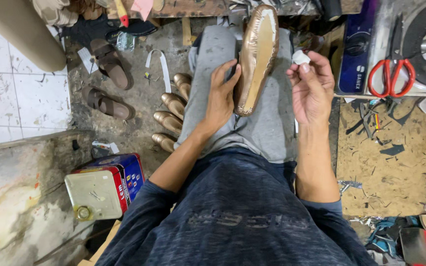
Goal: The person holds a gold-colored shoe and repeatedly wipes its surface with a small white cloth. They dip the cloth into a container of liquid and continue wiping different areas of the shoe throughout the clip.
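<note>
1. Left hand (221, 96) is wrapped round the gold shoe (256, 56), sole up, resting on the person's lap.
2. Right hand (310, 88), just right of the shoe, pinches a small white wad (300, 57).
3. More gold shoes (171, 114) lie on the floor left of it.
4. Red scissors (391, 75) sit far right of it.

My left hand (221, 96) rests on my lap, and the upturned shoe (257, 56) stands just right of it, touching my fingers. My right hand (311, 88) is right of the shoe, a small wad (300, 57) at its fingertips. Scissors (391, 76) lie further right, on the stove (371, 44). Left of my left hand four shoe tips (171, 116) line the floor, two sandals (108, 81) beyond them. A tin (104, 187) sits nearer me, lower left.
</note>
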Demonstrator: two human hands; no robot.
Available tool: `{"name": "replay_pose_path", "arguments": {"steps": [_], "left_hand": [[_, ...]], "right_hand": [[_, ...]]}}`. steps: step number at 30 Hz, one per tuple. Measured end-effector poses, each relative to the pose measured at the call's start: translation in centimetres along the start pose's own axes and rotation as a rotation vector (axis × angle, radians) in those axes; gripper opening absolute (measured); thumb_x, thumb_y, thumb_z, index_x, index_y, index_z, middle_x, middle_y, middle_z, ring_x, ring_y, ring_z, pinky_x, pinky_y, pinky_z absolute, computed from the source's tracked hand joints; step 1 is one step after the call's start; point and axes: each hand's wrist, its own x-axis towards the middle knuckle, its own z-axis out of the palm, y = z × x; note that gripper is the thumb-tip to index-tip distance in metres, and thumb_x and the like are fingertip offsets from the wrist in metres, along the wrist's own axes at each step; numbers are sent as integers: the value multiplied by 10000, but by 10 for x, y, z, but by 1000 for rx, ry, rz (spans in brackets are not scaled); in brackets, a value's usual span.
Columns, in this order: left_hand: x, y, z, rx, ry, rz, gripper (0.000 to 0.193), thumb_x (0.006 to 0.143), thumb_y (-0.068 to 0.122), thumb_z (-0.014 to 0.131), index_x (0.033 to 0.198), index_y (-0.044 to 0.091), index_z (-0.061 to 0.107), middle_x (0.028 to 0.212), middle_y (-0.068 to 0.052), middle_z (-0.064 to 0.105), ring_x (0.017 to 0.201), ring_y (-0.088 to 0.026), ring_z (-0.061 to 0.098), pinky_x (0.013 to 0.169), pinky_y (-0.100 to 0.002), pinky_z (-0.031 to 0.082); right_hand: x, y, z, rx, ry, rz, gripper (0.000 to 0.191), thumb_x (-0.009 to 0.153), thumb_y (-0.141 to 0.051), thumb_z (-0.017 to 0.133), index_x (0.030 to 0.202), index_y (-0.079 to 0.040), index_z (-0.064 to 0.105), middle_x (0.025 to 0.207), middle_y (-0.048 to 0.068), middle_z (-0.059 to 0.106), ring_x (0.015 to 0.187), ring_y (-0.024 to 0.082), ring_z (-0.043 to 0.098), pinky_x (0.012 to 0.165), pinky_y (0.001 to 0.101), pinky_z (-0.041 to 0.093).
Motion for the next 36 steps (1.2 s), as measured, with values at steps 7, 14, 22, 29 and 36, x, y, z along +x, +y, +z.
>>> {"name": "replay_pose_path", "arguments": {"steps": [7,14,22,29,36], "left_hand": [[-11,-31,35,-545,-77,-46,429,1112,74,565,1537,122,531,1618,-170,375,1523,-306,369,1254,-388,332],[-17,-61,62,-1567,-78,-686,646,1036,68,625,1619,62,348,1477,-87,582,1308,-212,584,1133,-387,482],[-33,-24,-30,-1681,10,-584,747,954,145,680,1596,132,297,1537,-98,508,1378,-252,536,1153,-444,487],[-38,4,-122,-1683,282,-445,879,952,369,739,1616,230,179,1583,-130,388,1347,-323,544,1046,-564,510],[-40,-1,-152,-1286,523,-492,941,883,239,739,1654,102,217,1612,-136,388,1418,-271,488,1155,-399,468]], "right_hand": [[-2,-18,-17,66,-1,12,270,1057,4,671,1319,-52,640,1210,126,710,1043,201,680,975,339,564],[-5,-16,-13,119,27,49,279,1049,-23,680,1322,-67,643,1240,119,701,1097,211,667,994,332,546],[62,-15,21,-136,-147,-16,277,1033,16,680,1305,-25,649,1215,129,722,1109,221,698,965,334,571],[184,60,78,-915,-343,-307,271,950,18,827,1195,17,710,1056,91,753,934,175,711,867,325,596],[238,100,97,-1574,-631,-801,257,838,-3,858,1083,-23,780,1033,152,747,982,353,659,831,448,513]]}}
